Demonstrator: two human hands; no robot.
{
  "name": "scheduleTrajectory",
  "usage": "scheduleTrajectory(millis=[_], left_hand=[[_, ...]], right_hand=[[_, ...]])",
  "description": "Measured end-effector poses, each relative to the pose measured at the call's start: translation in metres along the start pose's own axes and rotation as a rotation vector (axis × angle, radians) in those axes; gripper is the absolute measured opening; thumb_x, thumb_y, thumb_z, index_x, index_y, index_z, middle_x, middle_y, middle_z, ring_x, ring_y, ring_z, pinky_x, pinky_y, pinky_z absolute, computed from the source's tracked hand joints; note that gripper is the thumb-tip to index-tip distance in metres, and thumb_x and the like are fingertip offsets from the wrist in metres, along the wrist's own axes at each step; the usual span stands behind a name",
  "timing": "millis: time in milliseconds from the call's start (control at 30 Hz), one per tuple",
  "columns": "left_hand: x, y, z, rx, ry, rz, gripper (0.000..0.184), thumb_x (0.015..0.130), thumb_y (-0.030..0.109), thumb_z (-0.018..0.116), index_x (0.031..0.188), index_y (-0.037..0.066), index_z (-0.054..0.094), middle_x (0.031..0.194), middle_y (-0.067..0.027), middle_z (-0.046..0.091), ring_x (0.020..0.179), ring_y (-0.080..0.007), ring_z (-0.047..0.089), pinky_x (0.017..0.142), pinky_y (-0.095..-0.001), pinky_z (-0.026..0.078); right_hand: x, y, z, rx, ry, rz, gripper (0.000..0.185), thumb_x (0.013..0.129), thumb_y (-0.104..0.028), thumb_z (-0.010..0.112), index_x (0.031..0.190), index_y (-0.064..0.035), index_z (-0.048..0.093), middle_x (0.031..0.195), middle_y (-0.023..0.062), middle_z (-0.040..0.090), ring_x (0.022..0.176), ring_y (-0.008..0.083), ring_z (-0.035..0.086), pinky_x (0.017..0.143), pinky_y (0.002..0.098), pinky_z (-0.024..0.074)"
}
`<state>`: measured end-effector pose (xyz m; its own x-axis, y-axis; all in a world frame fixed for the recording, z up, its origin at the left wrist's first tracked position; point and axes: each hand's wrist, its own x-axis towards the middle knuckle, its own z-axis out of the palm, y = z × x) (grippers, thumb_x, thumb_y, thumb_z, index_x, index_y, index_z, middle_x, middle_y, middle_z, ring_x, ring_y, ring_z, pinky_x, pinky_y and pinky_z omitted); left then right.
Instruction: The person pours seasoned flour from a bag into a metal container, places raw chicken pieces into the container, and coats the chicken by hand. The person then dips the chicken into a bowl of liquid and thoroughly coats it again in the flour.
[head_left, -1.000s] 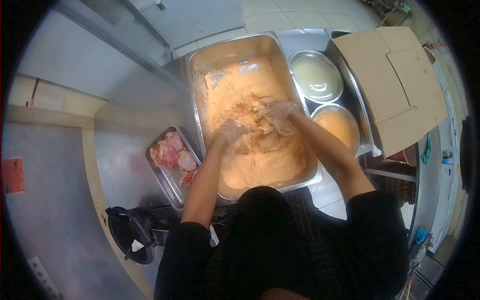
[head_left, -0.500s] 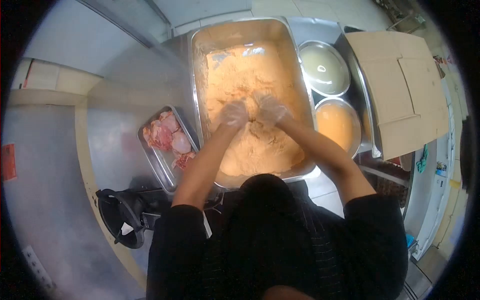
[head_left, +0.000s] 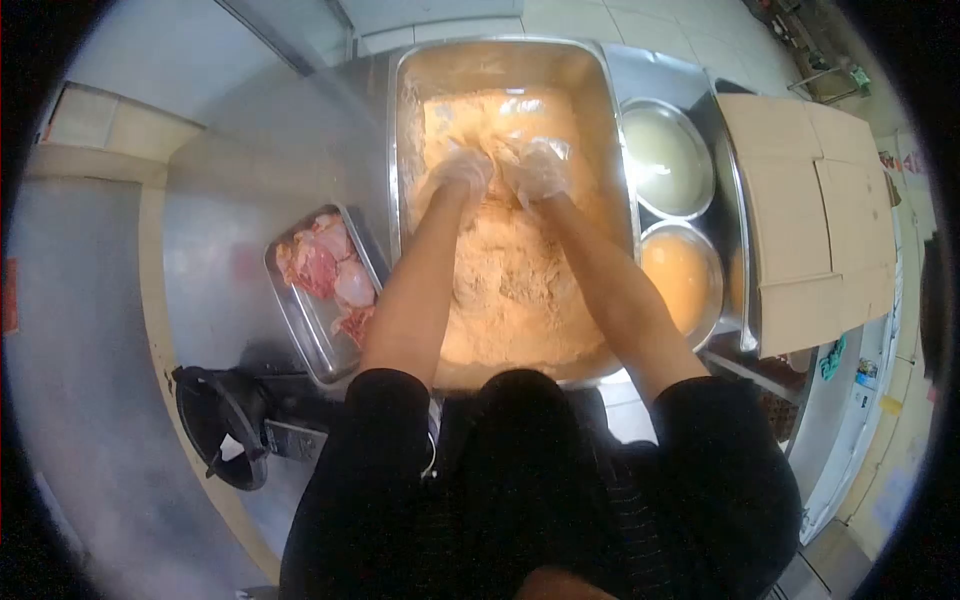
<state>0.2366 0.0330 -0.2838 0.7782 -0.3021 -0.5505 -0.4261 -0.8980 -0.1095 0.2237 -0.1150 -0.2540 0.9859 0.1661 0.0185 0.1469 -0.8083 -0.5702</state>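
A large metal tray (head_left: pixel 393 200) holds a thick bed of orange-tinted flour (head_left: pixel 505 320). My left hand (head_left: pixel 465 172), in a clear plastic glove, is in the flour toward the tray's far half. Beside it on the right, my right hand (head_left: pixel 540 172) wears a similar glove and is also in the flour. A floury lump (head_left: pixel 492 160) lies between the two hands. The fingers of both hands are hidden by flour and blur, so their grip is unclear.
Raw meat pieces (head_left: pixel 318 262) lie in a small metal tray (head_left: pixel 322 360) on the left. To the right are a bowl of pale liquid (head_left: pixel 665 160), a bowl of orange mix (head_left: pixel 675 280) and cardboard (head_left: pixel 815 220). A black burner-like stand (head_left: pixel 215 425) is at lower left.
Both hands have moved away from the body, toward the far part of the large tray, and come closer together than at first. The view has shifted slightly.
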Motion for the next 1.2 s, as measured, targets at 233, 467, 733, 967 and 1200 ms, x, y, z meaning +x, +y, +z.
scheduleTrajectory(millis=[233, 467, 733, 967, 1200], left_hand=[[-0.169, 0.078, -0.022, -0.508, 0.078, -0.077, 0.042, 0.086, 0.034, 0.045, 0.116, 0.006, 0.054, 0.117, -0.0193, 0.055, 0.111, -0.0334, 0.050, 0.090, -0.0482, 0.040], [-0.147, 0.129, 0.035, -0.044, 0.404, -0.404, 0.045, 0.086, 0.034, 0.051, 0.119, 0.003, 0.052, 0.107, -0.0185, 0.058, 0.096, -0.0361, 0.057, 0.082, -0.0487, 0.043], [-0.161, 0.067, 0.001, -0.677, 0.157, -0.207, 0.032, 0.082, 0.031, 0.054, 0.091, 0.002, 0.063, 0.080, -0.0185, 0.063, 0.076, -0.0294, 0.063, 0.068, -0.0398, 0.050], [-0.188, 0.117, 0.027, -0.163, 0.588, -0.293, 0.039, 0.090, 0.025, 0.041, 0.127, 0.011, 0.046, 0.123, -0.0158, 0.050, 0.110, -0.0305, 0.051, 0.083, -0.0432, 0.046], [-0.133, 0.111, -0.005, -0.260, 0.366, -0.419, 0.036, 0.089, 0.020, 0.044, 0.123, 0.008, 0.049, 0.121, -0.0157, 0.051, 0.109, -0.0319, 0.050, 0.082, -0.0463, 0.046]], right_hand=[[-0.096, -0.038, -0.093, -0.336, -0.644, -0.306, 0.052, 0.088, -0.045, 0.040, 0.126, -0.0101, 0.050, 0.117, 0.0173, 0.057, 0.104, 0.0324, 0.057, 0.087, 0.0401, 0.0460], [-0.118, -0.027, -0.081, -0.482, -0.735, -0.111, 0.053, 0.077, -0.028, 0.056, 0.119, 0.0048, 0.050, 0.114, 0.0259, 0.056, 0.098, 0.0320, 0.060, 0.085, 0.0382, 0.0475], [-0.098, 0.023, -0.089, -0.440, -0.487, -0.600, 0.025, 0.076, -0.022, 0.053, 0.085, -0.0014, 0.064, 0.076, 0.0151, 0.062, 0.073, 0.0274, 0.063, 0.065, 0.0382, 0.0502], [-0.146, 0.048, -0.083, -0.568, -0.195, -0.897, 0.031, 0.086, -0.026, 0.047, 0.096, -0.0008, 0.061, 0.080, 0.0200, 0.061, 0.078, 0.0297, 0.062, 0.060, 0.0458, 0.0490], [-0.078, 0.156, 0.116, -0.504, -0.167, -0.277, 0.032, 0.080, -0.021, 0.049, 0.103, -0.0014, 0.059, 0.075, 0.0204, 0.063, 0.067, 0.0309, 0.064, 0.058, 0.0456, 0.0504]])
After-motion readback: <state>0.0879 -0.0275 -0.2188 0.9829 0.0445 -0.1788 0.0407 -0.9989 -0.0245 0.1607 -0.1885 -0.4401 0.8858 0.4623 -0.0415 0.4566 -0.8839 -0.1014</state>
